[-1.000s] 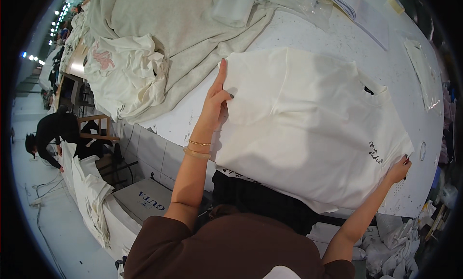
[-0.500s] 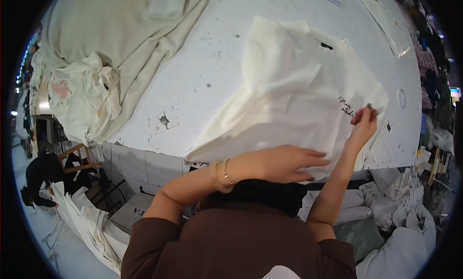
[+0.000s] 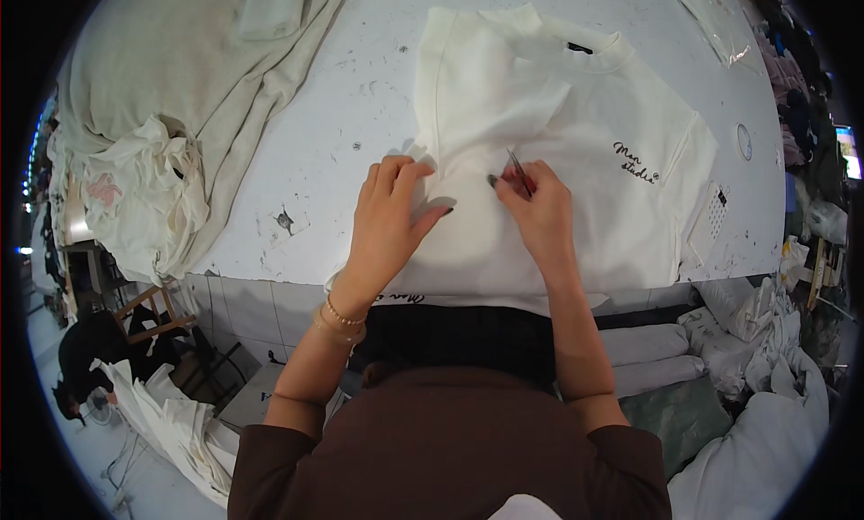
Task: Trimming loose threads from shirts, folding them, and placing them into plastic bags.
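A white short-sleeved shirt [image 3: 549,115] lies spread on the white table, with black script lettering on its chest at the right. At the shirt's left edge is my left hand [image 3: 389,219], open, its thumb apart from the curved fingers; whether the fingertips press the cloth is hard to see. My right hand [image 3: 542,210] is closed around slim, pointed metal thread snips [image 3: 517,167], tips pointing away from me over the middle of the shirt. The snips' lower part is hidden in the fingers.
Left on the table [image 3: 346,106] lie a large beige cloth [image 3: 162,52] and a crumpled white garment [image 3: 148,192] with a pink print. A clear plastic bag [image 3: 711,21] is at the far right, a dotted white card [image 3: 708,221] nearer. Another person [image 3: 94,354] bends at lower left.
My right hand has moved left from the lettering to the shirt's middle with the snips. My left hand has swung left and up to the shirt's edge. The shirt lies flatter.
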Motion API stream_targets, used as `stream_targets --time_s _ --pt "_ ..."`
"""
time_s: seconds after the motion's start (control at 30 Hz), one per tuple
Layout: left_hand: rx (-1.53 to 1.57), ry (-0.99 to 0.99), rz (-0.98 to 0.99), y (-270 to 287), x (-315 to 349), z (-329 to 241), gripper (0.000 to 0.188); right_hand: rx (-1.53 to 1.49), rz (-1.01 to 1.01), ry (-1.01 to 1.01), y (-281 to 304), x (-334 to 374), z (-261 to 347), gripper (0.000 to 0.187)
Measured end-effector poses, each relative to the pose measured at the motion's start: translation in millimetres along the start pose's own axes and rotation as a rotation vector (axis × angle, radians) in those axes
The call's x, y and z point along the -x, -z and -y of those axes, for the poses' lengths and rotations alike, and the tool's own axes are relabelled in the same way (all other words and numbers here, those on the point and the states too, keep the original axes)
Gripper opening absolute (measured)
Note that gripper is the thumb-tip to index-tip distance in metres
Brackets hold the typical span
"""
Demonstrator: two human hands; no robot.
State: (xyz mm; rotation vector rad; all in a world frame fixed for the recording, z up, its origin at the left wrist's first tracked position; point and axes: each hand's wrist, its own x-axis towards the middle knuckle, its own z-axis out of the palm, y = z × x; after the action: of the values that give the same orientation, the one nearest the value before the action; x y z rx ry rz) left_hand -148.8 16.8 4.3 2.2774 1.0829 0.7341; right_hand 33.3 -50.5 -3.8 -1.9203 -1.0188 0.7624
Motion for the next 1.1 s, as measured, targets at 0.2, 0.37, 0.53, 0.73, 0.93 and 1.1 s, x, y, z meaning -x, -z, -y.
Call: stream_targets --time_s 0.2,0.37,0.53,0.73,0.93,1.1 --pt "0.205 0.146 -0.026 -5.1 -6.1 9.2 0.026 -0.538 0.027 0.133 -0.6 -25.3 7.5 0.010" --pt "0.546 0.306 -0.074 8.3 -12.5 3.0 0.022 -0.601 0.201 0.086 17.1 -38.5 32.0 0.006" --pt "0.671 0.306 -0.118 29.3 -17.4 2.3 0.025 -0.631 0.259 0.097 17.3 -43.9 50.9 0.007" --pt "0.697 0.279 -0.100 35.3 -18.5 4.4 0.025 -0.688 0.295 0.094 14.3 -45.1 62.0 0.010" --pt "0.649 0.130 -0.004 24.6 -41.6 -8.5 0.018 -0.608 0.367 0.151 14.1 -52.7 71.2 0.011" --pt "1.011 0.374 -0.057 25.7 -51.0 -26.9 0.010 -0.247 0.139 0.350 9.6 -53.6 82.8 0.014"
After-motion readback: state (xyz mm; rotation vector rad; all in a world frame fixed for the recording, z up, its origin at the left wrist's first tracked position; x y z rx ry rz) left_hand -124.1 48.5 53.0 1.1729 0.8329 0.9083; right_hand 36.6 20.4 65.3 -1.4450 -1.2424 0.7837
